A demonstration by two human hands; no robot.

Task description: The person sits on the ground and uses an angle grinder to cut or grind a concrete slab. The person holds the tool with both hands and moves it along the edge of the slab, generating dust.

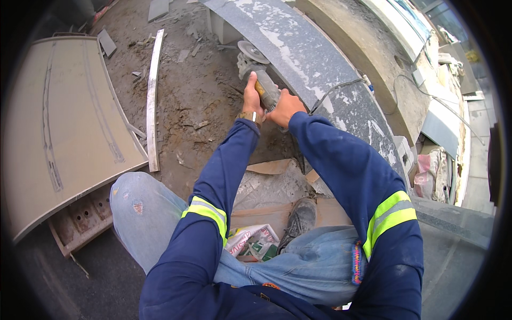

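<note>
Both my hands are wrapped round a dusty grey angle grinder (270, 95) with a yellowish patch on its body. My left hand (252, 98) grips it near the head, thumb pointing forward. My right hand (286, 109) holds the rear of the body. At the far end, the grinder's round disc (253, 52) is close to the edge of a grey stone slab (314, 69) smeared with white. I cannot tell whether the disc touches the slab. A dark cable (326, 95) lies across the slab beside my right hand.
At left leans a large beige panel (74, 112) above a rusty metal channel (84, 218). A long pale strip (153, 101) lies on the dirt ground (197, 117). Below are cardboard (271, 166) and a crumpled printed bag (253, 240) beside my shoe (301, 218). Slab offcuts (440, 128) stand at right.
</note>
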